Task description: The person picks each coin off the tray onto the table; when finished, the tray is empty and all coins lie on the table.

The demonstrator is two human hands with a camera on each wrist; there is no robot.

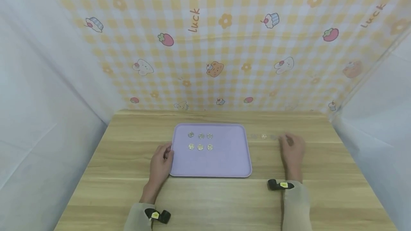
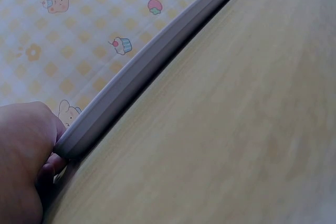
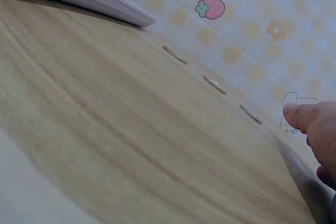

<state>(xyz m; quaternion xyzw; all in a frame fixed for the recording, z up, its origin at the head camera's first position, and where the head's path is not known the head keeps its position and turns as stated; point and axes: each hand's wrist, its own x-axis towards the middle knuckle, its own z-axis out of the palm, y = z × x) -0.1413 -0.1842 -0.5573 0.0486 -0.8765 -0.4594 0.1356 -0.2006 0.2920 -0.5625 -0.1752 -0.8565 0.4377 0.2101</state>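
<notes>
A lilac tray [image 1: 224, 163] lies on the wooden table with several shiny coins [image 1: 200, 147] in two rows on its left half. My left hand [image 1: 161, 161] grips the tray's left edge; in the left wrist view, fingers of this hand [image 2: 26, 156] show above and below the rim. To the right of the tray, three coins [image 3: 214, 85] lie flat on the table in a row. My right hand [image 1: 293, 149] hovers by the right end of this row, blurred, its thumb [image 3: 302, 116] extended and other fingers partly hidden. Nothing shows between its fingers.
The table [image 1: 212, 202] runs back to a yellow checked cloth [image 1: 205, 52] with printed cakes and strawberries. White cloth hangs at the left [image 1: 41, 99] and right [image 1: 379, 117]. A dark wrist camera [image 1: 158, 216] sits on the left sleeve, another [image 1: 279, 185] on the right.
</notes>
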